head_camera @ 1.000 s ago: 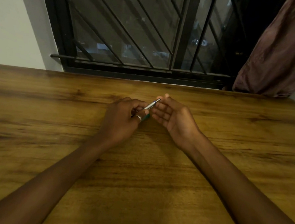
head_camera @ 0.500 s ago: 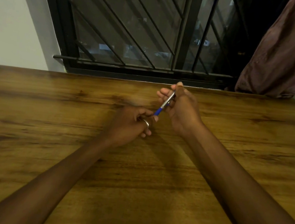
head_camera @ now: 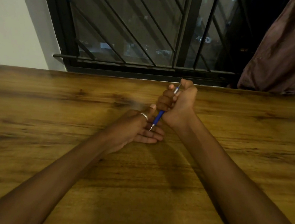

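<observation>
A blue and silver mechanical pencil [head_camera: 158, 117] stands nearly upright over the wooden table [head_camera: 50, 119], tip down. My right hand [head_camera: 178, 102] grips its upper half in a fist, thumb on the top end. My left hand [head_camera: 137, 127] lies below it with fingers stretched out flat toward the right, a silver ring on the thumb. The pencil's metal tip hovers at or just above the left hand's fingers; I cannot tell if it touches.
A barred black window [head_camera: 133, 36] runs along the table's far edge. A brownish curtain [head_camera: 288, 50] hangs at the back right. A pale wall [head_camera: 10, 13] is at the left.
The pencil passed from my left hand into my right, which closed into a fist and raised it upright. My left hand let go and spread its fingers flat under the tip.
</observation>
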